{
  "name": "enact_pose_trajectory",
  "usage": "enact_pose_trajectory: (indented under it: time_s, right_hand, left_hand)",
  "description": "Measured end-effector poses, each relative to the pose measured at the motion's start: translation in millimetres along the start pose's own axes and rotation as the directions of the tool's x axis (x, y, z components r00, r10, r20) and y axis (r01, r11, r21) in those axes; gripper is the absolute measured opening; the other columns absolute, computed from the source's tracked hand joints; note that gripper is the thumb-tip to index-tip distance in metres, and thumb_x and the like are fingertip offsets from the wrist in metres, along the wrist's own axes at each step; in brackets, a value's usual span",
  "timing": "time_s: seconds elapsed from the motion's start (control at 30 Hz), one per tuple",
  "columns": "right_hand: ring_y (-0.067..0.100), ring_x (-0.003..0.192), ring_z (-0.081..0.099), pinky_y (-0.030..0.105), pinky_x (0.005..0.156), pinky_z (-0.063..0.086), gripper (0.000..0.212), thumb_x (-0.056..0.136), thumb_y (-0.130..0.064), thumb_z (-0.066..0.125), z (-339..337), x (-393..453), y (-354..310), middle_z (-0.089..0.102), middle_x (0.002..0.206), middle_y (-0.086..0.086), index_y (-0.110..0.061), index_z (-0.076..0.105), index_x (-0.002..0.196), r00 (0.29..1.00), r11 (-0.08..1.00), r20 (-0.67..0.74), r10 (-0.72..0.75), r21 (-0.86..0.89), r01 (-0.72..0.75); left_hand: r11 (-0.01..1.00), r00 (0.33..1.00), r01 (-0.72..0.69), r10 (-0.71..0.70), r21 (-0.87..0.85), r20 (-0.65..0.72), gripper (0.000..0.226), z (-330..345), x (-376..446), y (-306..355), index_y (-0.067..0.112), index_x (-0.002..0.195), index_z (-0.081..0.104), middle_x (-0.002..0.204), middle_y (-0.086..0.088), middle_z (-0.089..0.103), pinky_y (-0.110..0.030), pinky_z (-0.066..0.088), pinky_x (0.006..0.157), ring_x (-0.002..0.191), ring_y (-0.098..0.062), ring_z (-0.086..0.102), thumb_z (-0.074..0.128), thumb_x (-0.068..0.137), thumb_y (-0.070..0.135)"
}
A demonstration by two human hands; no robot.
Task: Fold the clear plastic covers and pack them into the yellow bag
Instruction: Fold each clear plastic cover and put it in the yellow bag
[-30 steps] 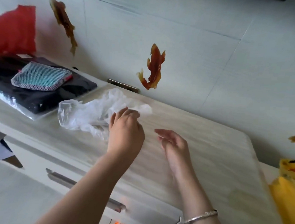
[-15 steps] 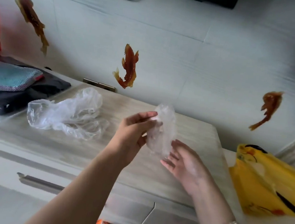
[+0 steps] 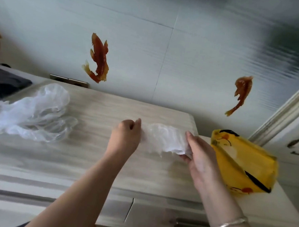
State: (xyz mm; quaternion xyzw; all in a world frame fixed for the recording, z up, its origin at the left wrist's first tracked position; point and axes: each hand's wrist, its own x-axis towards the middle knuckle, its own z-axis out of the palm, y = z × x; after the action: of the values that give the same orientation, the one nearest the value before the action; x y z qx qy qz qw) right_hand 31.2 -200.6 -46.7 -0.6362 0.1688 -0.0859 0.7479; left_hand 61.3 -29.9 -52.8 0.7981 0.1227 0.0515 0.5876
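At the far left edge we see a dark cloth [image 3: 4, 84] lying on a lower surface. Next to it, on the pale wooden desk [image 3: 91, 155], lies a loose pile of clear plastic covers [image 3: 28, 114], crumpled and not folded. Behind the desk, on the wall, there is a red-orange fish sticker [image 3: 98, 59].

In the middle we see our left hand [image 3: 125, 134]. Its fingers are curled, and it grips the left end of one clear plastic cover [image 3: 164, 139]. This cover is stretched sideways between both hands, just above the right part of the desk, well apart from the pile. Our right hand [image 3: 199, 155] holds the other end: the thumb lies on top of the plastic and the fingers are bent under it. On this wrist there is a silver bracelet [image 3: 229, 224].

Just to the right of the right hand, the yellow bag [image 3: 243, 163] lies on a lower white surface beside the desk. Above it, on the wall, we see a second fish sticker [image 3: 240, 93].
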Motion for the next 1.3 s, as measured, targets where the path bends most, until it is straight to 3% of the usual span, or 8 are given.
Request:
enact_pose_trajectory:
  time_s: [0.13, 0.23, 0.57, 0.73, 0.9, 1.03, 1.17, 1.3]
  right_hand:
    - [0.02, 0.064, 0.067, 0.028, 0.054, 0.052, 0.021, 0.092, -0.023, 0.062, -3.5, 6.8, -3.8, 0.064, 0.084, 0.015, -0.002, 0.061, 0.095, 1.0, 0.999, 0.01, -0.001, -0.051, 0.002]
    - [0.025, 0.065, 0.059, 0.026, 0.052, 0.05, 0.025, 0.092, -0.027, 0.062, -3.0, 13.6, -2.6, 0.057, 0.075, 0.015, -0.003, 0.061, 0.087, 0.999, 0.992, -0.032, -0.02, -0.126, 0.016]
    - [0.025, 0.065, 0.058, 0.034, 0.064, 0.051, 0.059, 0.081, -0.05, 0.069, -2.3, 26.4, -8.5, 0.06, 0.074, 0.015, 0.006, 0.063, 0.099, 0.987, 0.983, -0.004, 0.162, -0.089, -0.161]
    - [0.005, 0.035, 0.04, 0.029, 0.055, 0.048, 0.044, 0.079, -0.055, 0.067, 1.0, 22.6, -10.0, 0.04, 0.04, -0.009, -0.012, 0.065, 0.088, 0.975, 0.944, 0.09, 0.202, -0.282, -0.17]
    - [0.011, 0.058, 0.047, 0.025, 0.058, 0.046, 0.03, 0.09, -0.035, 0.063, 1.9, 18.7, -9.6, 0.048, 0.055, -0.005, -0.017, 0.06, 0.066, 0.961, 0.966, 0.248, 0.119, -0.252, -0.054]
    - [0.02, 0.082, 0.068, 0.026, 0.055, 0.048, 0.019, 0.097, -0.021, 0.055, 1.2, 25.2, -7.6, 0.066, 0.072, 0.001, -0.011, 0.066, 0.084, 0.982, 0.992, 0.166, 0.09, -0.103, -0.074]
    - [0.017, 0.057, 0.065, 0.024, 0.042, 0.049, 0.02, 0.097, -0.016, 0.053, -0.2, 33.0, -8.0, 0.066, 0.074, 0.009, -0.01, 0.06, 0.08, 0.986, 0.981, -0.003, 0.167, 0.098, -0.166]
    - [0.011, 0.039, 0.039, 0.016, 0.037, 0.028, 0.022, 0.095, -0.021, 0.058, -1.7, 35.0, -5.7, 0.05, 0.053, -0.001, -0.015, 0.062, 0.074, 0.991, 0.989, -0.117, 0.071, -0.124, -0.085]
  left_hand:
    - [0.995, 0.963, 0.024, 0.003, -0.095, 0.268, 0.067, 17.2, -7.6, 17.3, 0.013, 0.09, 0.064, 0.089, -0.006, 0.069, -0.04, 0.054, 0.085, 0.087, -0.023, 0.066, 0.05, 0.073, 0.076]
    - [0.997, 0.917, -0.067, 0.051, 0.027, 0.397, 0.048, 29.7, -14.0, 15.6, 0.019, 0.098, 0.065, 0.094, 0.003, 0.068, -0.025, 0.052, 0.079, 0.088, -0.012, 0.065, 0.068, 0.073, 0.061]
    - [0.979, 0.972, -0.193, 0.199, -0.058, 0.123, 0.024, 42.7, 0.0, 9.3, 0.014, 0.072, 0.066, 0.065, 0.004, 0.064, -0.027, 0.046, 0.062, 0.065, -0.018, 0.061, 0.058, 0.091, 0.026]
    - [0.946, 0.958, -0.288, 0.283, -0.149, -0.05, 0.02, 43.3, 2.0, 15.5, 0.016, 0.077, 0.064, 0.064, 0.006, 0.064, -0.017, 0.042, 0.05, 0.057, -0.01, 0.059, 0.053, 0.093, 0.017]
    - [0.938, 0.953, -0.301, 0.288, -0.171, -0.094, 0.022, 43.4, 5.9, 18.2, 0.013, 0.074, 0.059, 0.053, 0.007, 0.054, -0.016, 0.037, 0.044, 0.047, -0.007, 0.046, 0.054, 0.094, 0.02]
    - [0.966, 0.972, -0.234, 0.237, -0.112, 0.012, 0.022, 47.3, 3.9, 17.3, 0.014, 0.073, 0.059, 0.042, 0.006, 0.046, -0.02, 0.035, 0.04, 0.035, -0.01, 0.043, 0.055, 0.092, 0.023]
    - [0.983, 0.982, -0.184, 0.185, -0.025, 0.025, 0.021, 49.5, 3.8, 10.5, 0.016, 0.076, 0.061, 0.041, 0.01, 0.05, -0.023, 0.032, 0.046, 0.039, -0.013, 0.048, 0.054, 0.092, 0.029]
    - [0.977, 0.978, -0.208, 0.207, 0.041, 0.015, 0.025, 51.1, 1.4, 8.6, 0.014, 0.08, 0.061, 0.046, 0.007, 0.05, -0.024, 0.03, 0.045, 0.041, -0.015, 0.045, 0.053, 0.094, 0.033]
